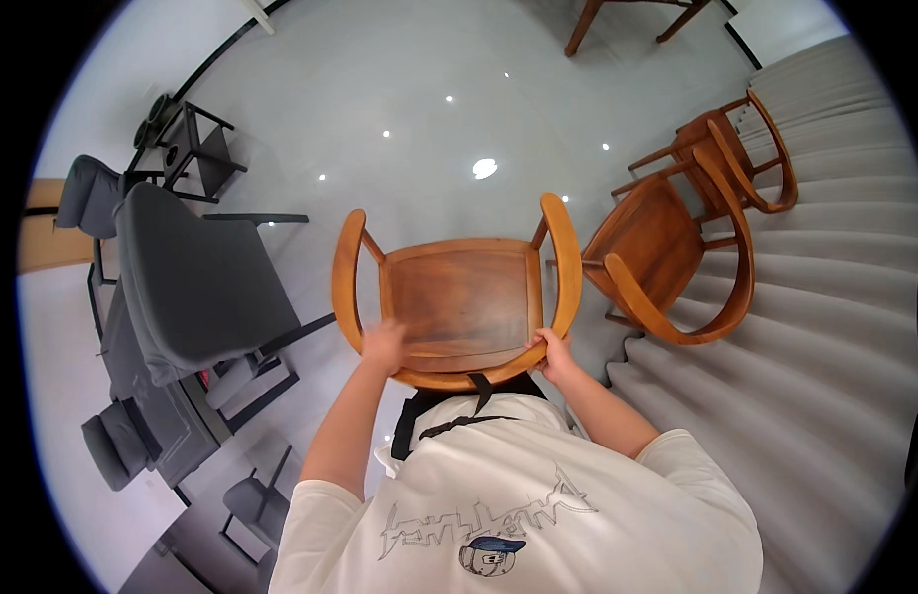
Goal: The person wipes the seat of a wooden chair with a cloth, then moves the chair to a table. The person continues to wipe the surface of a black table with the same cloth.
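Observation:
A brown wooden armchair [459, 301] with a curved back rail stands right in front of my body, its seat facing up. My right hand [554, 355] grips the rail at the chair's right rear curve, fingers wrapped over the wood. At the left rear curve is my left hand [384, 345], blurred by motion; whether it holds the rail or only touches it does not show clearly. Black straps hang between my white shirt and the chair's back.
Two more wooden armchairs [644, 241] [715, 148] stand at the right beside a grey curtain [815, 297]. Grey padded chairs [199, 275], a dark table [165, 401] and a small black side table [199, 152] are at the left. Wooden furniture legs [581, 30] show at the top.

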